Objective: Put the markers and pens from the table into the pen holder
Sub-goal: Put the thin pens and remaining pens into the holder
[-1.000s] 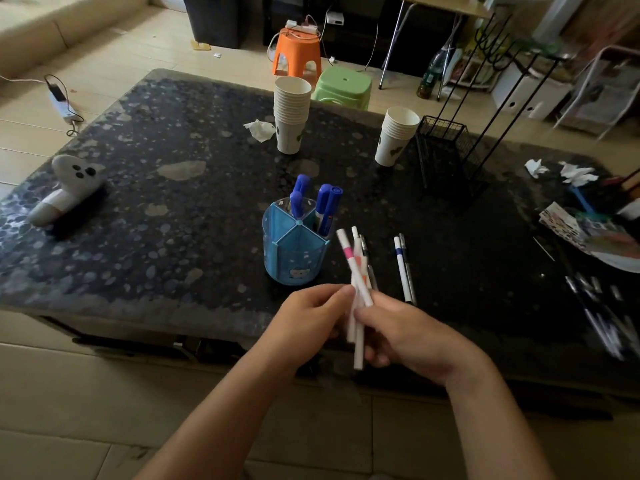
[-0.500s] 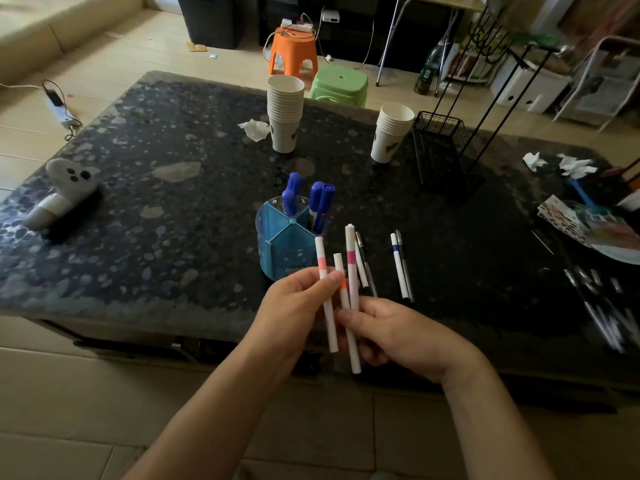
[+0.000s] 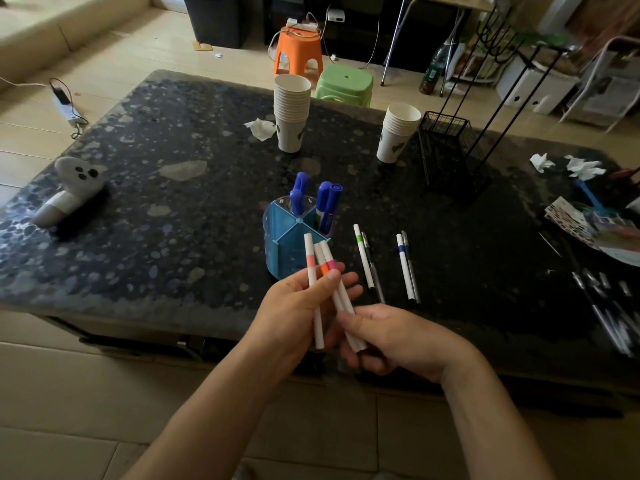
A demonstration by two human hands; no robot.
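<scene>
Left hand (image 3: 304, 306) closed around three white markers (image 3: 327, 289) with salmon, orange and pink bands, thumb pressed across them, tips fanned up over the near rim of the blue pen holder (image 3: 287, 244). Right hand (image 3: 398, 341) curled at their lower ends; whether it actually grips them is unclear. Four blue markers (image 3: 329, 206) stand in the holder's far compartments; four pens (image 3: 384, 261) lie on the dark table (image 3: 173, 220) just right of it
</scene>
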